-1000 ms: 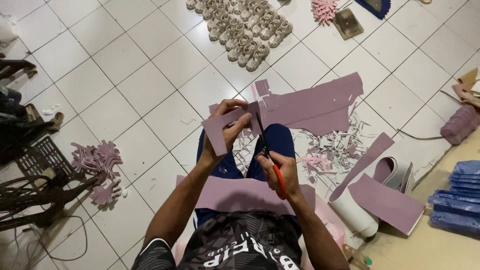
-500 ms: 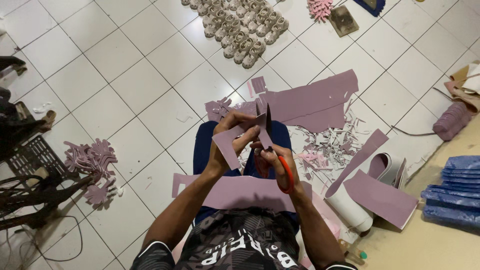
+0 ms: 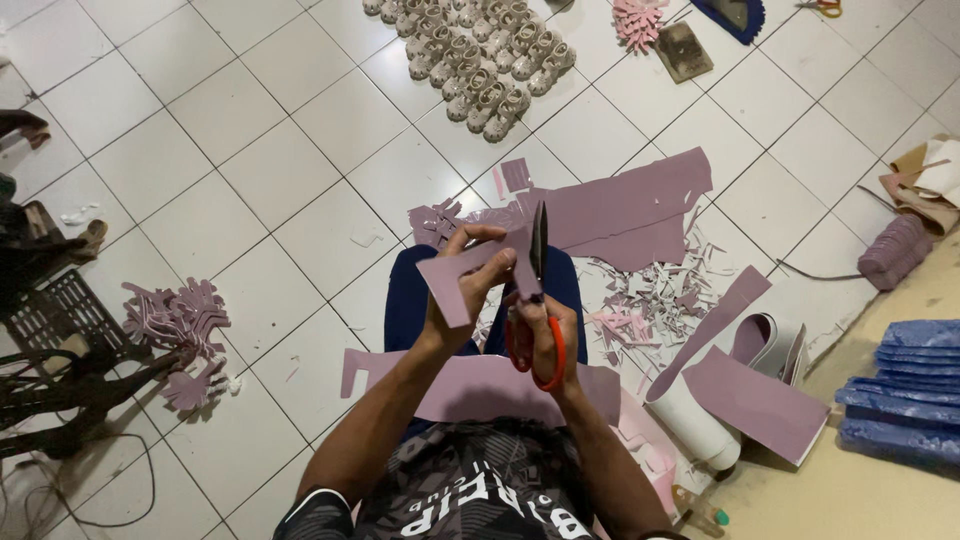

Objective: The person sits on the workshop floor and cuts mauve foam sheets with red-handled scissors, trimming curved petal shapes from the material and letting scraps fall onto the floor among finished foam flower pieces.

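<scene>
- At far left, a stack of cut mauve shapes (image 3: 180, 325) lies on the white tiled floor (image 3: 250, 130), beside a dark wire crate (image 3: 55, 315) and tangled cables.
- At centre, the person sits on the floor, and the left hand (image 3: 462, 290) pinches a mauve foam piece (image 3: 470, 275) by its edge, holding it up over the lap.
- Just to its right, the right hand (image 3: 545, 335) is clenched through the handles of red-handled scissors (image 3: 538, 300), whose dark blades point upward and bite into the piece.
- The step in hand appears to be trimming one shape out of the sheet; the next move likely calls for turning the piece with the left hand so the blades can follow the outline.
- A wider mauve sheet (image 3: 480, 385) drapes across the lap, and a larger one (image 3: 620, 205) lies on the floor beyond the knees.
- Beyond, rows of small pale shoes (image 3: 480, 60) stand in a tight block.
- Right of the knees, pale offcuts (image 3: 650, 300) litter the tiles beside a rolled white-backed sheet (image 3: 700, 410).
- At far right, blue sheets (image 3: 905, 390) are stacked flat on a tan surface; no label or sign is readable anywhere.
</scene>
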The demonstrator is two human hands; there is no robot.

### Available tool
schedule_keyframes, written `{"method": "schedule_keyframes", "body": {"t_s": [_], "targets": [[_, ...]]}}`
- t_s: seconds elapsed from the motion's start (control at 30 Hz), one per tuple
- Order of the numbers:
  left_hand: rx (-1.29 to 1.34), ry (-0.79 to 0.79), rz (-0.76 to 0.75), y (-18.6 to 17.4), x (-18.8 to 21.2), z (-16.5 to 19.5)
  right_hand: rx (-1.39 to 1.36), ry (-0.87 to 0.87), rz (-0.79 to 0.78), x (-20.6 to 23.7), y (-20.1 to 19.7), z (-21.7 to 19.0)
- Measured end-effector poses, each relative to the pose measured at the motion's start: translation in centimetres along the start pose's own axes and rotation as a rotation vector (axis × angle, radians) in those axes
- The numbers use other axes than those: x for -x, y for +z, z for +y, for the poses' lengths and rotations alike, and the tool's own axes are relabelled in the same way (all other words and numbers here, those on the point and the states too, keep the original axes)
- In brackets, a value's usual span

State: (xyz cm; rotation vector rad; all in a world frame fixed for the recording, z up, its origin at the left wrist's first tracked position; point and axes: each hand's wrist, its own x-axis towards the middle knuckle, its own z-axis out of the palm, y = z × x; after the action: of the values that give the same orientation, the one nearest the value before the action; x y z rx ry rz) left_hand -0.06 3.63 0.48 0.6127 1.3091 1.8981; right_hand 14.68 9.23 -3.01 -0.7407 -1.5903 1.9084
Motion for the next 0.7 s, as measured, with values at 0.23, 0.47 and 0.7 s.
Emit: {"method": "schedule_keyframes", "body": {"t_s": [0.23,0.47,0.7], "targets": [[-0.080,-0.038,-0.031,-1.5,0.0,1.8,0.116,0.024,-0.086,-0.7,-1.0,-1.6],[-0.181,0.051,-0.048,-0.8,0.7,2.3,0.365,-0.127,-0.169,-0.9,-1.3,-2.1],[-0.254,-0.024,-0.049,-0.5,0.9,2.8,0.368,-0.114,-0.155,-1.0,-1.2,-2.0]]}}
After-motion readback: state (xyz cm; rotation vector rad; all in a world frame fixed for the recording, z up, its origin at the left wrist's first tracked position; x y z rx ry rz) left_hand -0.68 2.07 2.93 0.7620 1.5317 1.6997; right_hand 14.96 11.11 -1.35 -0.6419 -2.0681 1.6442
